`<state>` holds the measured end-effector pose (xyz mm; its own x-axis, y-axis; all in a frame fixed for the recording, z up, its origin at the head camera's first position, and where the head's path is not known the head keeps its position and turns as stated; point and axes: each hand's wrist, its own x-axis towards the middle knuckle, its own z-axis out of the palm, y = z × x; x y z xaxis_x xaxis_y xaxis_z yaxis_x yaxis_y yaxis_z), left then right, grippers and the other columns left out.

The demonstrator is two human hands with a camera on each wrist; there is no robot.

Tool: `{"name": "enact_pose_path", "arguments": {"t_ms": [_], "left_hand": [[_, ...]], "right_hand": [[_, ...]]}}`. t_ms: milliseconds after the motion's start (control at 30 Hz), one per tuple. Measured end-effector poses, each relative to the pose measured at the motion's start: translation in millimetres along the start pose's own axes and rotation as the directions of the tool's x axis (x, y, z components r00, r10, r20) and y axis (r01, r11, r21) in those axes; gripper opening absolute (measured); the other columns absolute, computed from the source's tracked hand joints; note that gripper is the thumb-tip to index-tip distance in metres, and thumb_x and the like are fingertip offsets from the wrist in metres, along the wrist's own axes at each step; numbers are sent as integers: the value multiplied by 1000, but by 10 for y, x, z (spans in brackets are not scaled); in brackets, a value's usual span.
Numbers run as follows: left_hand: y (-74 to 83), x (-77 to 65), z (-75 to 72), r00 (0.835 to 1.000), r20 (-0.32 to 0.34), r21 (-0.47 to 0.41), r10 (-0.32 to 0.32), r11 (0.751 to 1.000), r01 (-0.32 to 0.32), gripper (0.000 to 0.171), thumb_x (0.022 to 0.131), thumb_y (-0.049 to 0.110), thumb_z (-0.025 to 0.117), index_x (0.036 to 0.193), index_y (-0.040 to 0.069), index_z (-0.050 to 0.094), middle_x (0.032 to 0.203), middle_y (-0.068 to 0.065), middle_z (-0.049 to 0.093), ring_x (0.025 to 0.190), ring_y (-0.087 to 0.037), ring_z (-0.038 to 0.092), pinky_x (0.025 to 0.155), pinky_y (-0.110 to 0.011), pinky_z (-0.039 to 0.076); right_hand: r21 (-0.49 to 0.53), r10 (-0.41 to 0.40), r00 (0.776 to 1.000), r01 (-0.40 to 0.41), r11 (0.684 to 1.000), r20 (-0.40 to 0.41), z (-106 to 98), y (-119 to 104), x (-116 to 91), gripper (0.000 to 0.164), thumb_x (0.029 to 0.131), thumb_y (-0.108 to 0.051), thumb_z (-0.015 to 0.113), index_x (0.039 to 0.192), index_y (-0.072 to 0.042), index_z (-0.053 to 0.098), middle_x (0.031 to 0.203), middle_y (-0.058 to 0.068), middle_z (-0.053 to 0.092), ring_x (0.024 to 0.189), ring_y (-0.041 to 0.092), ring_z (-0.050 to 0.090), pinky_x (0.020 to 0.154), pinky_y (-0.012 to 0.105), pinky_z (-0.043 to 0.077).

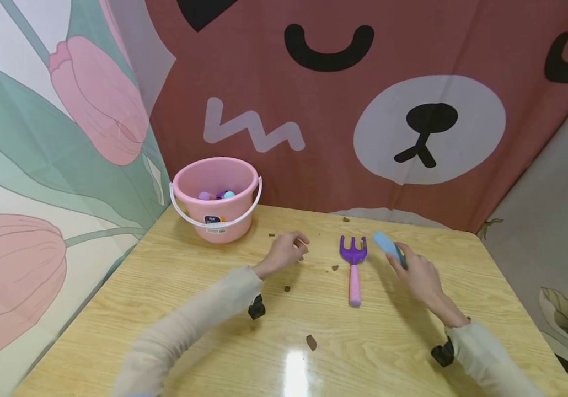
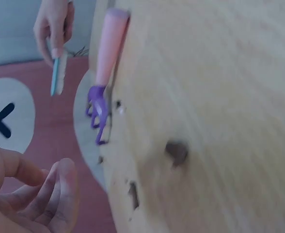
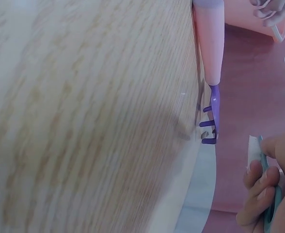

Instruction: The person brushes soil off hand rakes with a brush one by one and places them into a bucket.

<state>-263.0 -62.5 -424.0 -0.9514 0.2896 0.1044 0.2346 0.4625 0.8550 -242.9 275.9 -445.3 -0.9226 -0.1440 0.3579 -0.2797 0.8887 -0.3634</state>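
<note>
In my right hand [image 1: 419, 278] I hold a small light-blue brush [image 1: 385, 241], its pale bristles showing in the left wrist view. My left hand [image 1: 284, 253] hovers low over the middle of the table, fingers loosely bent and holding nothing. Between the hands lies a toy hand fork [image 1: 354, 281] with purple tines and a pink handle, tines toward the back. Small brown crumbs [image 1: 311, 342] are scattered on the table, one dark piece [image 2: 177, 152] showing large in the left wrist view. A bit also sits by the fork's right tine.
A pink bucket [image 1: 220, 237] with a white handle stands at the table's back left, holding purple and light-blue items. The light wooden table [image 1: 244, 353] meets a printed bear curtain [image 1: 323, 143] behind. Another printed cloth [image 1: 31, 182] hangs along the left side.
</note>
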Motion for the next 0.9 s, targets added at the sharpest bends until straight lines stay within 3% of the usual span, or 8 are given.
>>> {"name": "enact_pose_path", "arguments": {"t_ms": [100, 267, 467, 733, 900], "left_hand": [[-11, -27, 150, 996, 80, -37, -47, 998, 50, 20, 97, 4, 59, 115, -4, 64, 95, -24, 68, 78, -39, 69, 61, -36, 58], [42, -83, 390, 973, 191, -121, -129, 981, 154, 25, 99, 5, 57, 119, -9, 60, 96, -24, 67, 79, -39, 69, 66, -42, 60], [172, -107, 659, 957, 246, -92, -156, 979, 183, 19, 98, 8, 59, 110, -5, 64, 88, -18, 68, 73, -29, 69, 64, -34, 59], [246, -88, 992, 951, 227, -65, -208, 971, 228, 24, 96, 13, 64, 109, -6, 61, 77, -9, 64, 68, -21, 67, 61, -27, 58], [244, -68, 1100, 956, 200, -11, -217, 975, 223, 22, 97, 20, 65, 86, 3, 58, 66, -1, 54, 56, -16, 60, 53, -25, 54]], "right_hand": [[2, 7, 1000, -7, 1000, 12, -6, -3, -2, 52, 101, -36, 58, 134, 4, 52, 56, 1, 39, 46, 15, 38, 39, 31, 28], [12, -2, 1000, 2, 1000, 27, 6, -10, -17, 52, 101, -36, 58, 134, 4, 52, 54, -1, 37, 43, 13, 34, 37, 29, 27], [6, -15, 1000, 15, 1000, 8, 24, -16, -13, 51, 100, -36, 59, 132, 3, 54, 53, -3, 34, 44, 12, 32, 38, 30, 26], [20, -26, 1000, 25, 999, 2, 3, -43, 3, 51, 100, -36, 60, 132, 3, 55, 55, -3, 33, 46, 13, 33, 40, 31, 26], [18, -16, 1000, 16, 1000, 10, 2, -20, -7, 52, 100, -37, 60, 132, 3, 55, 56, -2, 37, 47, 14, 35, 40, 31, 27]]}}
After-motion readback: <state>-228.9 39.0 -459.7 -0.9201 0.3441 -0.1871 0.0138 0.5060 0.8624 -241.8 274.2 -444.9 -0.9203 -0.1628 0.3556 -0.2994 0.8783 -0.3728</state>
